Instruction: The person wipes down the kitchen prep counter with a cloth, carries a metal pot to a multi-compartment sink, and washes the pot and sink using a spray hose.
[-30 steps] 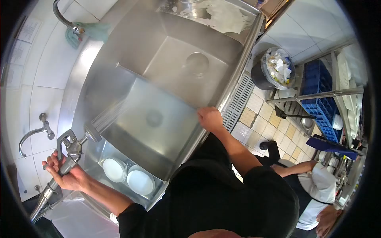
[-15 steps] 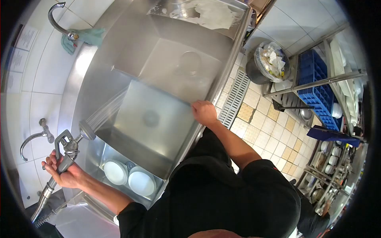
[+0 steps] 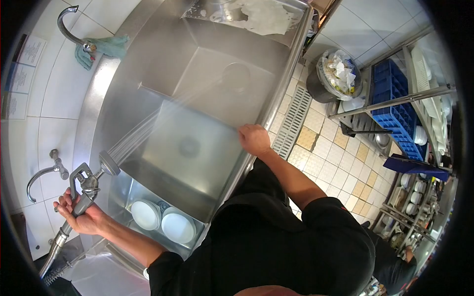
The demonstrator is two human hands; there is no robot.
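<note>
My left hand [image 3: 85,213] is closed around the handle of a pre-rinse spray nozzle [image 3: 96,180] at the left of the head view. A fan of water [image 3: 136,135] leaves its round head and crosses the middle sink basin [image 3: 197,153] toward the far basin [image 3: 232,74]. My right hand [image 3: 254,140] is curled over the front rim of the sink, near the divider between those basins; its fingertips are hidden. Below the nozzle, in the near basin, sit two stacks of white dishes, a left stack [image 3: 146,214] and a right stack [image 3: 178,225].
Wall taps [image 3: 69,29] and a green cloth [image 3: 108,45] are at the left. Foamy residue [image 3: 269,17] covers the far counter. On the right are a full rubbish bin [image 3: 338,76], a floor drain [image 3: 291,123], blue racks [image 3: 390,103] and dish shelves. Another person [image 3: 392,261] stands at lower right.
Both my hands keep nearly the same place and the water still runs. The other person at lower right has shifted, with more of the body and an arm now showing.
</note>
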